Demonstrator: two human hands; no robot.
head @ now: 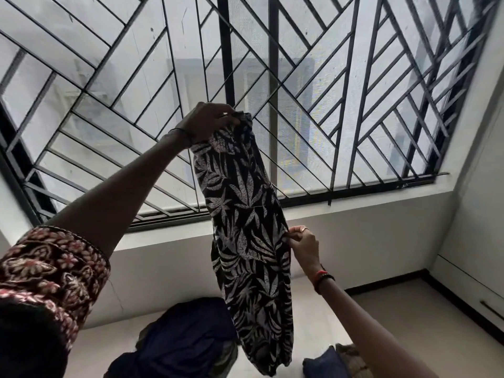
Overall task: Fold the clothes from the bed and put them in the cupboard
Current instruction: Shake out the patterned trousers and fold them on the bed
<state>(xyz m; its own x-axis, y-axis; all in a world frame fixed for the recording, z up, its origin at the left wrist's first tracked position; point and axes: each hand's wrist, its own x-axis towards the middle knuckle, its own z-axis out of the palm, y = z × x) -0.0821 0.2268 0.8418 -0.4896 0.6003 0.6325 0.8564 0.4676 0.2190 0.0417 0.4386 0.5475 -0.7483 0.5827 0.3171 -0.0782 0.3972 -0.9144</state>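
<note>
Folding has barely begun: the left hand (207, 123) pinches the hanging leaf-print garment (245, 227) by its top and the right hand (303, 246) pinches its side. Dark blue clothes (188, 334) lie unfolded on the bed (316, 331).

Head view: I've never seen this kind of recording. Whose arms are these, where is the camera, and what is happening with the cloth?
No machine here: a person wears a wide-angle camera on the head, so you see their own arms. The left hand, raised before the barred window, grips the top of a leaf-print garment, which hangs down. The right hand pinches its edge about halfway down. Below, on the pale bed, lie more clothes: a dark blue heap and smaller pieces at the bottom right.
</note>
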